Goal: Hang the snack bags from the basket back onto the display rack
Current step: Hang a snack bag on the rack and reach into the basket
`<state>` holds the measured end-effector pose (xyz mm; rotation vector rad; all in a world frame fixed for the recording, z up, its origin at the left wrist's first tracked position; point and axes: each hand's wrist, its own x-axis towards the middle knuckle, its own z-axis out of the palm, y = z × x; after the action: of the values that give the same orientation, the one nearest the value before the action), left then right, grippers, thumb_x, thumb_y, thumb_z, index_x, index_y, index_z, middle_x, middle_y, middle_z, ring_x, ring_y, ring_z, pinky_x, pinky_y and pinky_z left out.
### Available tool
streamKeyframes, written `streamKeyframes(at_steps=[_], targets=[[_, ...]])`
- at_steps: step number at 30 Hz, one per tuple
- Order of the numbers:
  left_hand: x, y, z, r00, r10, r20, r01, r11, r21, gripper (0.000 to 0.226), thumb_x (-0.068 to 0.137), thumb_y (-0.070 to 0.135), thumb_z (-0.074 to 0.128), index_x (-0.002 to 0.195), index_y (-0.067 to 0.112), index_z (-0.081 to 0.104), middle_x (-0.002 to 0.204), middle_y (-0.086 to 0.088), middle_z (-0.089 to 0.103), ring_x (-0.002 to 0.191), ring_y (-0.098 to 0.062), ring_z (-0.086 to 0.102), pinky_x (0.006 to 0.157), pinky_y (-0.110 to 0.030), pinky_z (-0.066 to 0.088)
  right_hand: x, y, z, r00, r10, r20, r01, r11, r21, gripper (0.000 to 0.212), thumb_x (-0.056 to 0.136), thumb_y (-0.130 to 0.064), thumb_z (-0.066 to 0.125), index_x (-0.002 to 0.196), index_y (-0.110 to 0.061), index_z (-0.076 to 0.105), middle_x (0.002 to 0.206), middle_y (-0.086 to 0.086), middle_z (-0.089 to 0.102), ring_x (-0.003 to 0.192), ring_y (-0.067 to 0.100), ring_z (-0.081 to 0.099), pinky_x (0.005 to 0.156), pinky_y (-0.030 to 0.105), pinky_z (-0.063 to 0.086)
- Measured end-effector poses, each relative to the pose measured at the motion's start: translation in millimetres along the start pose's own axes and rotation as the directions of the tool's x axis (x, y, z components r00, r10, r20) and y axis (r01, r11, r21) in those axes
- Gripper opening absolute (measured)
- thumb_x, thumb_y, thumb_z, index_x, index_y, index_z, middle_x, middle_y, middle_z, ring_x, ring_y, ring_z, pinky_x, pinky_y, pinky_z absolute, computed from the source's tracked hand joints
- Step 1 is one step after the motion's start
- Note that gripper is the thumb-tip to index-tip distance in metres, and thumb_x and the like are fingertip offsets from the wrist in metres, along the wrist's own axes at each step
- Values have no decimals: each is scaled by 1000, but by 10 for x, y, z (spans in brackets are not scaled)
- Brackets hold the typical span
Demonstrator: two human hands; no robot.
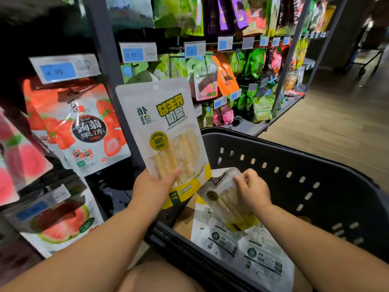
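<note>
Two bare hands work at a black perforated plastic basket (294, 163). The left hand (154, 186) grips a white-and-yellow snack pouch (164, 123) by its lower edge, with the thumb laid across the front and the other fingers hidden behind. The pouch stands upright above the basket's left rim, its printed face and clear window of pale sticks turned to the camera.

Inside the basket, the right hand (252, 190) has its fingers curled onto the top edge of a second pouch of the same kind (221, 197), pinching it; that pouch lies tilted against the basket's left side. Beneath it, on the basket's floor, lie more white pouches (252, 251) with their printed backs up.

Left of the basket rises the dark metal display rack (109, 66). A strawberry-printed jelly bag (80, 127) hangs there under a blue price tag (59, 70), with a watermelon-printed bag (61, 222) lower down. Beyond the basket, rows of green, orange and purple hanging bags (237, 66) run along the rack, beside a wood-patterned floor (336, 127).
</note>
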<state>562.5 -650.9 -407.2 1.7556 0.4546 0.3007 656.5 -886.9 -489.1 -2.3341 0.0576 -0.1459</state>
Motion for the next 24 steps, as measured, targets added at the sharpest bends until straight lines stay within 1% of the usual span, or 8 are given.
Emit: streamKeyframes(at_steps=[3,7,10,12,15,18,22,24], targets=[[5,17,-1,1000,-22,-4,21,996,-91,20,79,36,80,93,35,66,99,6,73,100,-22,69,97,-46,52,48,-148,-166,992,14,-129,1,994,113,23,98,-32,54,82,-18,47,77,1,53,78,25,51,64,36,38],[37,89,-52,1000,9,-5,-10,983,-184,47,56,59,79,97,38,67,108,5,74,104,-22,68,100,-49,51,152,-531,-473,962,26,-272,49,962,267,19,99,-26,53,90,-9,50,76,0,48,73,21,44,58,33,28],[19,210,-164,999,36,-6,-36,980,-195,27,75,38,81,98,36,67,108,4,74,103,-21,69,100,-48,50,214,-761,-649,946,40,-320,79,933,350,30,95,-36,50,92,-7,55,82,8,57,82,31,54,66,38,38],[4,305,-283,998,51,-35,-56,983,-175,40,70,43,82,105,32,67,108,4,73,102,-19,68,99,-44,51,219,-894,-722,942,34,-333,103,917,386,37,87,-45,48,91,-9,57,88,15,62,84,34,59,70,40,47],[-43,471,-561,987,130,-100,-125,991,54,46,81,41,76,120,19,65,104,0,70,95,-19,63,82,-25,46,151,-1200,-819,943,15,-331,143,882,448,34,89,-45,49,92,-12,54,89,13,60,84,33,58,70,39,47],[-121,598,-888,969,210,-128,-179,959,219,19,88,33,71,93,19,61,72,8,57,73,-17,52,55,-20,35,83,-1524,-855,952,-31,-306,187,849,495,21,97,-38,50,93,-17,54,94,7,60,89,28,58,80,42,49],[-222,637,-1280,964,225,-139,-188,953,239,13,86,32,73,93,26,64,89,-1,70,91,-24,65,82,-34,51,-75,-2019,-665,971,-153,-185,230,815,533,35,97,-38,52,98,-4,60,98,23,64,88,33,62,81,47,52],[-309,609,-1484,964,200,-177,-166,968,185,23,82,38,77,94,24,65,97,-2,71,95,-23,67,90,-40,53,-198,-2292,-489,974,-196,-113,225,789,572,35,87,-46,55,87,-11,59,87,17,62,84,32,61,79,51,52]])
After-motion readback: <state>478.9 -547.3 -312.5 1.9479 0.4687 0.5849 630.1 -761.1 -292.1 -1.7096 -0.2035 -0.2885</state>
